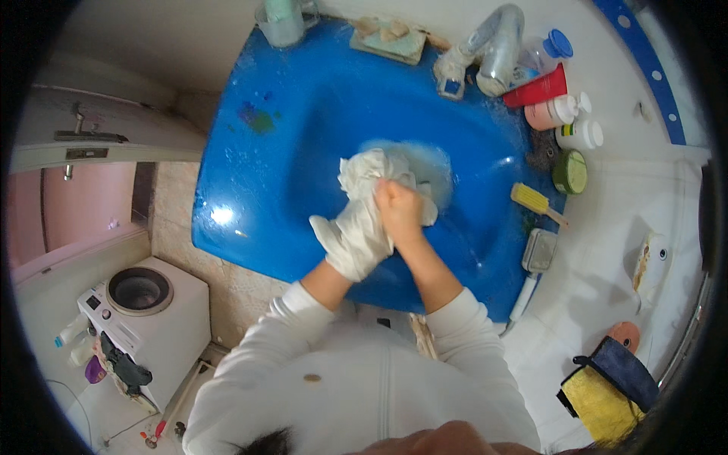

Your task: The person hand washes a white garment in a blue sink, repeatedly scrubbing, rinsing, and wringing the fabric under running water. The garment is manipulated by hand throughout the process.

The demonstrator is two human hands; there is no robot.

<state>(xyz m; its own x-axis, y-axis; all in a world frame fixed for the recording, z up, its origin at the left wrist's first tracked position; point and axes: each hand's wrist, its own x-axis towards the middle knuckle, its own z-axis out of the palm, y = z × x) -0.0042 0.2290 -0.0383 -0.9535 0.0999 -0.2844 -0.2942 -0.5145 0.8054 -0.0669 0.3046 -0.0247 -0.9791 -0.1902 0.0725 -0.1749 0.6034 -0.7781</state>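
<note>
A wet white cloth [364,176] is bunched above the basin of a blue sink [244,199]. Part of it drapes over my left hand [358,227], covering the fingers and the wrist, so how that hand grips is hidden. My right hand [401,207] is closed in a fist on the cloth, right beside the left one. Cloudy water [435,165] lies in the basin under and behind the cloth. A chrome faucet [500,51] stands at the sink's back right.
Right rim: a red tube [537,88], pump bottle [549,112], green tub [570,172], yellow brush [530,198] and shower head [539,250]. Back rim: a soap dish [392,48] and clear plastic jug [281,28]. A washing machine [165,324] stands at lower left, beyond a door [114,136].
</note>
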